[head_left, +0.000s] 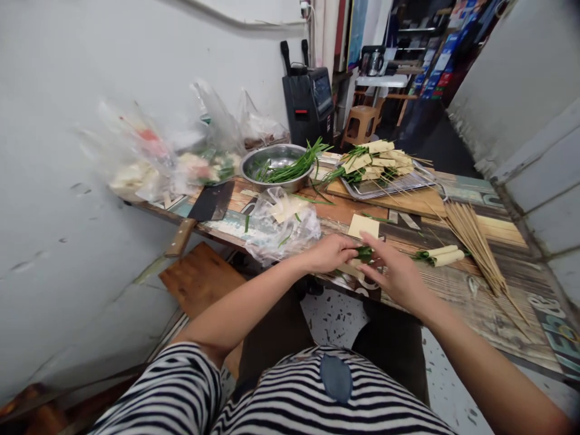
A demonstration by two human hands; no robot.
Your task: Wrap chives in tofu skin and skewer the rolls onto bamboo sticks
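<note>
At the near edge of the worktop (446, 287) with its printed, multicoloured wood-plank surface, the person's left hand (330, 251) had its fingers pinched together on a small bundle of dark green leafy pieces (364, 253). The right hand (401, 275) stood at the bundle's other side, thumb and fingers apart; whether they touched the green could not be told (that hand was slightly blurred). A thin, pale yellow square sheet (364, 225) lay just beyond the hands.

The bundle looked loose, so a slackened pinch might have let pieces slide out, and with the edge so near, some could have dropped to the floor. The dark-bladed cleaver (211, 200) posed a graver risk: its brown wooden handle (180, 237) jutted past the edge, where a passing left elbow might have knocked it down. The fan of slender tan sticks (478, 248) could likewise have scattered under a careless right forearm.

As for writing, the worktop's right end bore a white ampersand (544, 305) and large bluish letters (559, 338), apparently "Eb". The black boxy device with a screen (308, 99) carried a red mark, and the blue and red cartons (446, 54) behind showed no readable brand.
</note>
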